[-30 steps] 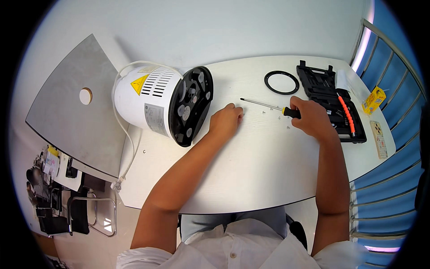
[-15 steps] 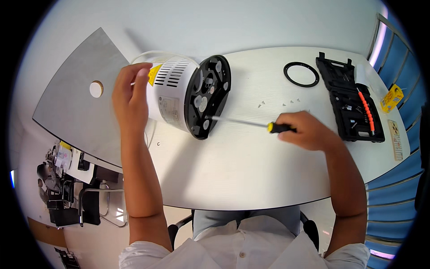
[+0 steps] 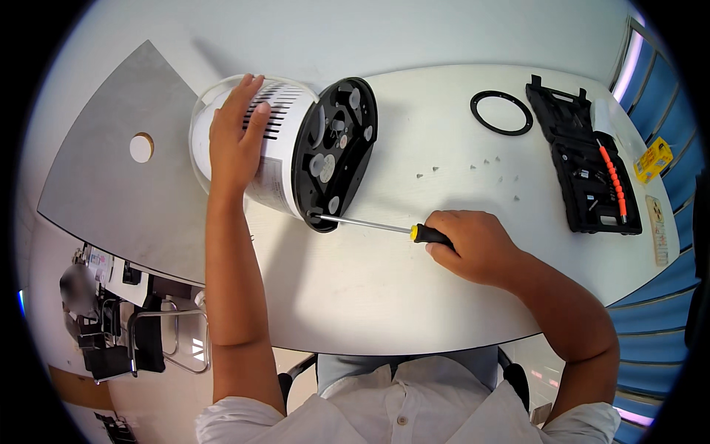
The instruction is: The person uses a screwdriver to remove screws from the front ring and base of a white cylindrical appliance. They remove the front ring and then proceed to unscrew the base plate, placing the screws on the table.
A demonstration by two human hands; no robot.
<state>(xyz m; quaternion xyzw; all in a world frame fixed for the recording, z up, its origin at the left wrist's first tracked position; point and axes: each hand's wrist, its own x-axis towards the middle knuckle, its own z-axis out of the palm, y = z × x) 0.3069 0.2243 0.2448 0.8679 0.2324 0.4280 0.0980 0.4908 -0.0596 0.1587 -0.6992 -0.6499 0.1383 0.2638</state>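
Note:
A white cylindrical appliance (image 3: 271, 180) with side vents lies on its side, its black base (image 3: 347, 159) turned to the right. My left hand (image 3: 238, 140) rests on the white body, fingers stretched out and thumb apart. My right hand (image 3: 477, 244) is closed around the black-and-yellow handle of a screwdriver (image 3: 370, 224). The screwdriver's shaft points left, and its tip meets the base near its lower rim. Whether the tip sits in a screw is too small to tell. A white cord (image 3: 198, 111) loops behind the body.
Several small screws (image 3: 473, 166) lie scattered right of the appliance. Beyond them are a black ring (image 3: 475, 111) and an opened black tool case (image 3: 566, 170) with an orange flexible shaft (image 3: 611, 174). A yellow box (image 3: 653, 160) stands at the right edge. A round white piece (image 3: 140, 148) sits on the grey surface.
My left hand, earlier raised with bent fingers, now lies on the appliance's body. My right hand has moved left and nearer, bringing the screwdriver tip to the base's lower rim.

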